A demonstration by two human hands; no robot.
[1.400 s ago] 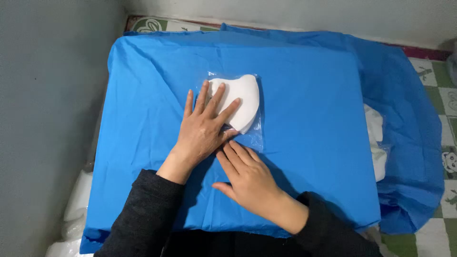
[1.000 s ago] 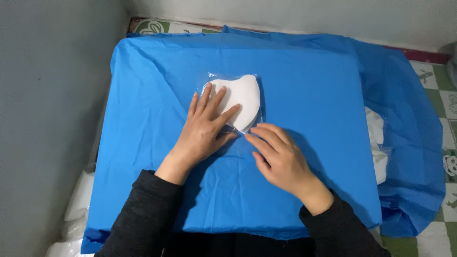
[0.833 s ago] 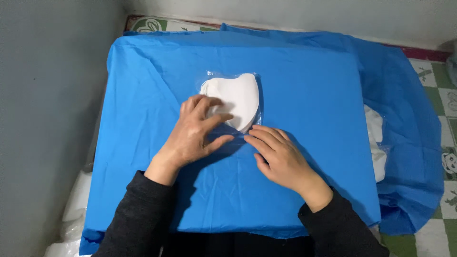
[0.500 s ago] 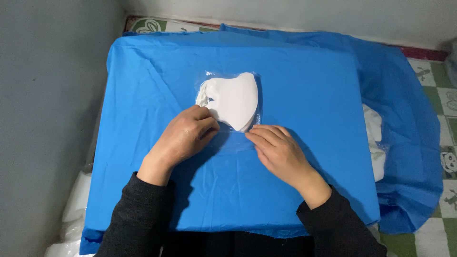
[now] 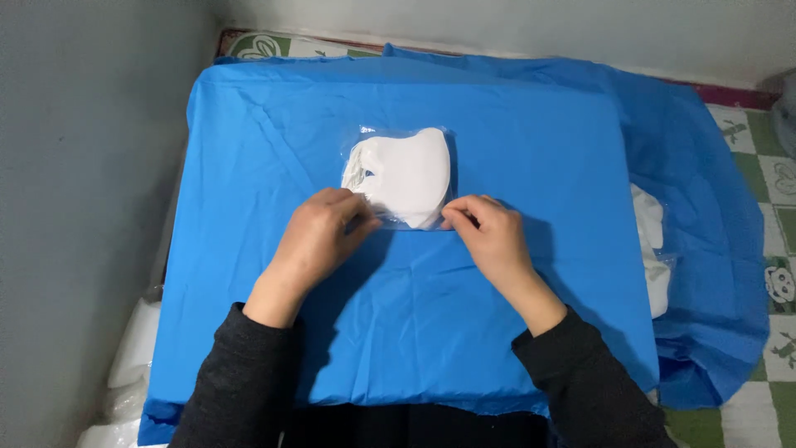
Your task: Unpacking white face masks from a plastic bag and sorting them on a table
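Hands, left (image 5: 319,236) and right (image 5: 487,234), pinch the near corners of a clear-bagged white mask (image 5: 405,176) (on blue cloth (image 5: 249,166)).

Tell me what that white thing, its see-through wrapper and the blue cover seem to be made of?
White thing: soft matte fabric, probably non-woven; no shine. Wrapper: thin clear plastic film; glossy glints at edges. Blue cover: thin smooth sheet, likely non-woven or plastic; fine creases.

Grey wall (image 5: 83,207) along table's left edge, pale wall (image 5: 497,25) behind far edge; green-and-white checkered floor (image 5: 771,166) right.
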